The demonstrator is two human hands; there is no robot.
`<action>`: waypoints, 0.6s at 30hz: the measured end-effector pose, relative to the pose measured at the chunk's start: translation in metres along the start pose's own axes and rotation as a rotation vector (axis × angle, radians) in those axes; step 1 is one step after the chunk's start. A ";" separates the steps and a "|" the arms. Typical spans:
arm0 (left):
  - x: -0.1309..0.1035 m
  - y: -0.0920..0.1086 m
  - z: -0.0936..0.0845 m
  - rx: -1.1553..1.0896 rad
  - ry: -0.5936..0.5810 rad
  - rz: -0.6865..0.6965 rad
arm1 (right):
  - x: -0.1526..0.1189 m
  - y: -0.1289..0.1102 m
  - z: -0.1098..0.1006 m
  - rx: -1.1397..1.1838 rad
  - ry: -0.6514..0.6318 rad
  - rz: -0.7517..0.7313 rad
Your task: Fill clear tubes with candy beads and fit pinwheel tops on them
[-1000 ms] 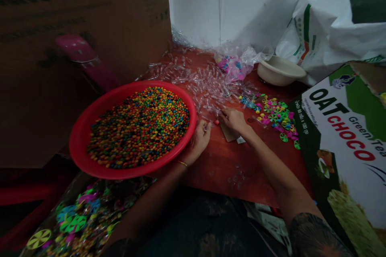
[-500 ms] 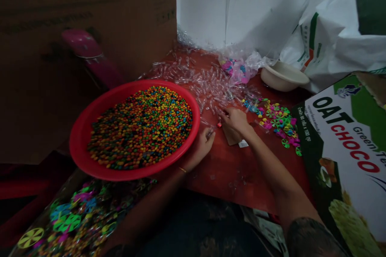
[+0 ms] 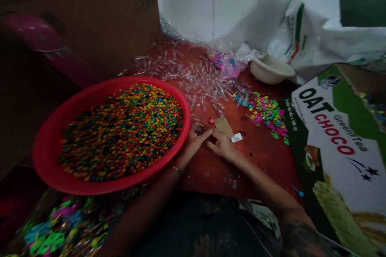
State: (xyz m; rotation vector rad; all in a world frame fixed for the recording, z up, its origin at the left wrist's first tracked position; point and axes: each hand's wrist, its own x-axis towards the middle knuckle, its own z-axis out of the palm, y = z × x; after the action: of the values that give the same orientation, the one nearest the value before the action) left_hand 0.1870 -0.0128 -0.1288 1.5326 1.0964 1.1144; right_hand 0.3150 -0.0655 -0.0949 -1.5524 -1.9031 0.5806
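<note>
My left hand (image 3: 193, 142) is beside the right rim of the red basin (image 3: 186, 118), fingers closed round small clear plastic pieces (image 3: 198, 128). Its fingertips meet those of my right hand (image 3: 221, 143), which is curled in a pinch; whatever it holds is too small to make out. Many coloured candies (image 3: 129, 132) fill the basin. Just beyond my hands lie a small red piece (image 3: 211, 121), a brown card (image 3: 223, 127) and a white label (image 3: 237, 137) on the red table (image 3: 262, 164).
Clear plastic tubes (image 3: 199, 82) spread across the back. Colourful wheel toys (image 3: 269, 114) lie at the right, near a cream bowl (image 3: 271, 68) and a printed carton (image 3: 334, 128). More toys (image 3: 51, 237) sit lower left. A large cardboard box (image 3: 90, 20) stands behind the basin.
My right hand has come back from the clear tubes to meet my left hand. The view has shifted, so the basin appears larger and farther left.
</note>
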 end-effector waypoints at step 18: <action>-0.031 0.007 0.008 0.002 -0.095 -0.060 | -0.021 0.060 -0.073 -0.441 0.183 0.383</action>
State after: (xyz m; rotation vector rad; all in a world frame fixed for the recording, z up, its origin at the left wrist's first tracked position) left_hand 0.1893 -0.0451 -0.1283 1.5284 1.0728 0.9901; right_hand 0.4109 -0.0762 -0.0866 -2.1963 -1.6755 0.1625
